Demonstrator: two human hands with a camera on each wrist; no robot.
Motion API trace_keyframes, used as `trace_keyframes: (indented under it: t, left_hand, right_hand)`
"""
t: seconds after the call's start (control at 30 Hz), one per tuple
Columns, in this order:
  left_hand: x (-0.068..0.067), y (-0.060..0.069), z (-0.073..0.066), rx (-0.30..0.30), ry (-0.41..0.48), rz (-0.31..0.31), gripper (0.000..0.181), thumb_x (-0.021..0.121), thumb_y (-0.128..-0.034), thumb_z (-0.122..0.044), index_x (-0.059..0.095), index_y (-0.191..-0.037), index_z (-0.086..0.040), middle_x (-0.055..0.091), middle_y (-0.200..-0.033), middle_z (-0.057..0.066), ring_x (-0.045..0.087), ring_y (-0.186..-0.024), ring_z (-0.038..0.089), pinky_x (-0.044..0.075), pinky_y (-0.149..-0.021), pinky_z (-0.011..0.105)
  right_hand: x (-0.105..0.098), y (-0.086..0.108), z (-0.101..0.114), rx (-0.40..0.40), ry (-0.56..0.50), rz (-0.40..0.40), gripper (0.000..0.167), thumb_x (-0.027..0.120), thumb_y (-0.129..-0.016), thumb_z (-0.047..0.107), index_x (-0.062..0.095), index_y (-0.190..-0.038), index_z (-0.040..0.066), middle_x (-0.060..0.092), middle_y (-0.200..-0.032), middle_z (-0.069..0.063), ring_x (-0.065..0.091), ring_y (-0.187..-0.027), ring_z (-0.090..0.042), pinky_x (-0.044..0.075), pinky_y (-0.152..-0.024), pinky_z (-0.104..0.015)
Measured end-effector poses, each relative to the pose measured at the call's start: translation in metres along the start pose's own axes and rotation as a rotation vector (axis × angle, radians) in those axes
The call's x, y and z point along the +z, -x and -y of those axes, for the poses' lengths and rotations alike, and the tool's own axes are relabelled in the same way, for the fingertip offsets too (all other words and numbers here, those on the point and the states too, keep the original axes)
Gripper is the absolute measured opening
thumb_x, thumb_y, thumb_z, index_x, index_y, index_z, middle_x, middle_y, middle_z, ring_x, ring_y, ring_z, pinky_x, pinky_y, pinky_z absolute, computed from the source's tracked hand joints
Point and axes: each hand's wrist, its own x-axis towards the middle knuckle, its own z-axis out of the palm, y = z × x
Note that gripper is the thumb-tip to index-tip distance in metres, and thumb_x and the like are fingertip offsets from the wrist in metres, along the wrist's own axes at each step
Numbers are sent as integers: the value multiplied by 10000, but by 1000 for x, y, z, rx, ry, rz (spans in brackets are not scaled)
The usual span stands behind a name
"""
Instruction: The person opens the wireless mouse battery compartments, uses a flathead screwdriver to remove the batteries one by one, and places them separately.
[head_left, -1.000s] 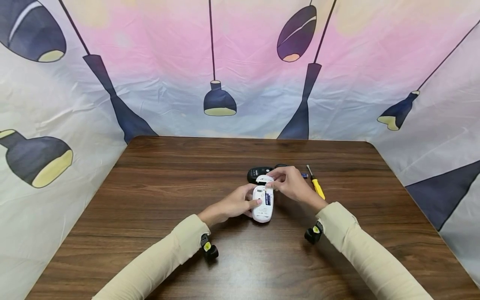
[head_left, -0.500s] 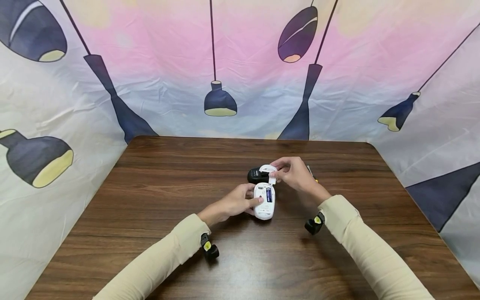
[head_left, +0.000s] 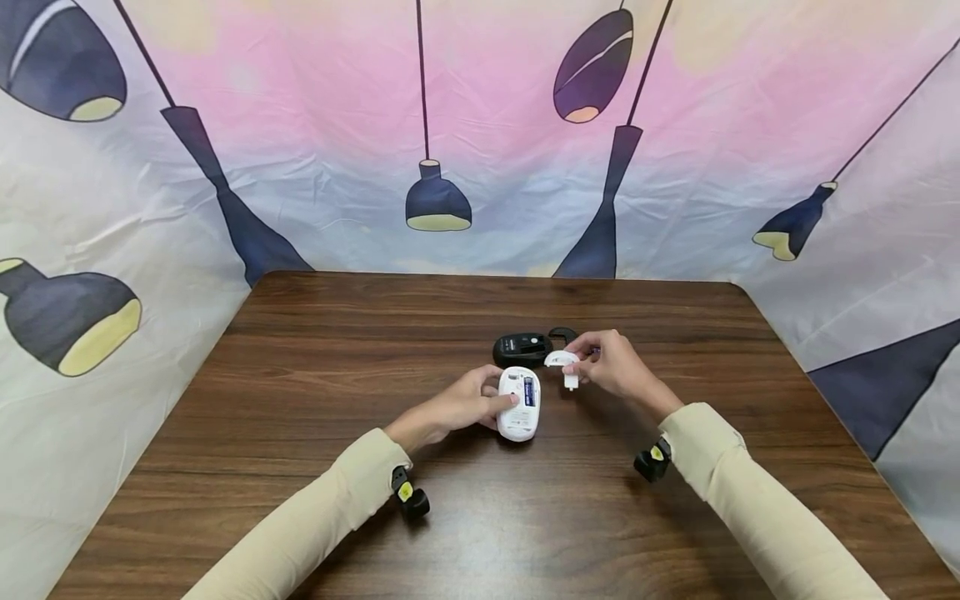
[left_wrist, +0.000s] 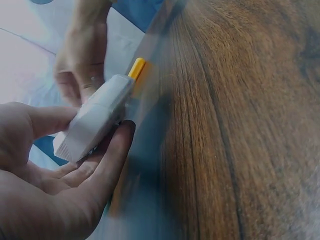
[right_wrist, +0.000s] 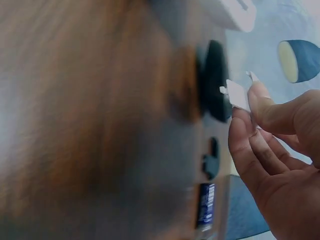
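Observation:
My left hand (head_left: 459, 403) grips a white computer mouse (head_left: 519, 423) with its underside turned up, thumb across the face. A blue battery (head_left: 529, 392) lies in the mouse's exposed compartment. Seen edge-on in the left wrist view, the mouse (left_wrist: 97, 117) is held between thumb and fingers above the table. To the right, my right hand (head_left: 618, 367) pinches the white battery cover (head_left: 560, 359), a rounded piece with a narrow tongue, apart from the mouse. The right wrist view shows this cover (right_wrist: 238, 95) between thumb and fingertips.
Behind the white mouse, a black mouse (head_left: 517, 348) lies underside up on the wooden table (head_left: 360, 333). Its black cover (head_left: 564, 334) is beside it. A loose blue battery (right_wrist: 206, 205) lies farther right. The left wrist view catches a yellow screwdriver handle (left_wrist: 136, 69).
The white cover has come off the mouse and moved right in my right hand, uncovering the battery compartment. My left hand with the mouse has shifted slightly left.

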Motion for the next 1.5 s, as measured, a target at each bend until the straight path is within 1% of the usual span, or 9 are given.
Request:
trace_keyframes:
  t: [0.13, 0.23, 0.37, 0.47, 0.77, 0.93, 1.17, 1.33, 1.5]
  left_hand:
    - [-1, 0, 0, -11, 13, -22, 487, 597, -1015, -86, 379, -1415, 85, 681, -1061, 207, 690, -858, 193, 631, -774, 358]
    - [-2, 1, 0, -16, 33, -28, 486, 583, -1022, -85, 364, -1424, 79, 674, -1072, 216, 695, -872, 206, 634, -778, 368]
    - [-2, 2, 1, -31, 48, -33, 517, 613, -1007, -65, 361, -1439, 67, 667, -1045, 196, 695, -866, 207, 633, -778, 360]
    - [-2, 2, 4, -32, 60, -28, 533, 657, -970, -27, 390, -1418, 81, 666, -1003, 169, 689, -851, 193, 631, -778, 343]
    - [-2, 2, 4, -21, 72, -10, 444, 654, -959, -19, 466, -1340, 108, 692, -1055, 177, 688, -889, 183, 624, -805, 340]
    - [-3, 2, 2, -18, 80, -12, 446, 632, -973, -24, 447, -1356, 110, 694, -1086, 203, 689, -875, 176, 622, -804, 334]
    - [-5, 3, 2, -19, 85, -32, 498, 606, -993, -61, 406, -1414, 115, 675, -1162, 221, 680, -893, 164, 616, -811, 324]
    - [-5, 5, 2, -21, 110, -44, 502, 585, -1003, -75, 389, -1435, 90, 663, -1166, 217, 676, -890, 166, 621, -792, 325]
    - [-7, 5, 2, -7, 95, -57, 518, 622, -986, -44, 401, -1437, 81, 654, -1202, 229, 683, -916, 187, 627, -796, 346]
  right_hand:
    - [5, 6, -10, -13, 59, 32, 188, 813, -828, -27, 715, -979, -78, 675, -790, -100, 656, -633, -164, 602, -561, -304]
    - [9, 6, -16, -38, 157, 39, 188, 838, -814, 15, 730, -951, -53, 679, -780, -62, 612, -632, -115, 541, -543, -240]
    - [11, 4, -21, -64, 280, 27, 192, 858, -809, 74, 755, -940, -20, 694, -789, -27, 580, -674, -101, 504, -598, -263]
    - [11, 2, -22, -60, 317, 23, 197, 857, -814, 93, 764, -946, -18, 704, -794, -29, 587, -690, -112, 508, -626, -283]
    - [10, -3, -26, -101, 336, 7, 149, 806, -836, 44, 763, -948, -43, 733, -837, -65, 583, -701, -127, 499, -625, -280]
    - [10, -6, -27, -51, 360, 26, 174, 803, -861, 68, 771, -993, -41, 737, -905, -104, 613, -772, -184, 527, -681, -330]
    - [8, -7, -25, -41, 367, 25, 189, 807, -867, 89, 773, -1012, -27, 731, -938, -121, 632, -795, -204, 545, -706, -366]
    - [-4, -5, -18, -32, 326, 2, 195, 761, -916, 104, 757, -1067, -20, 734, -984, -126, 652, -830, -233, 559, -699, -389]
    - [-22, -1, -13, 23, 341, -34, 267, 726, -951, 161, 726, -1140, -28, 722, -998, -125, 638, -872, -260, 543, -721, -410]
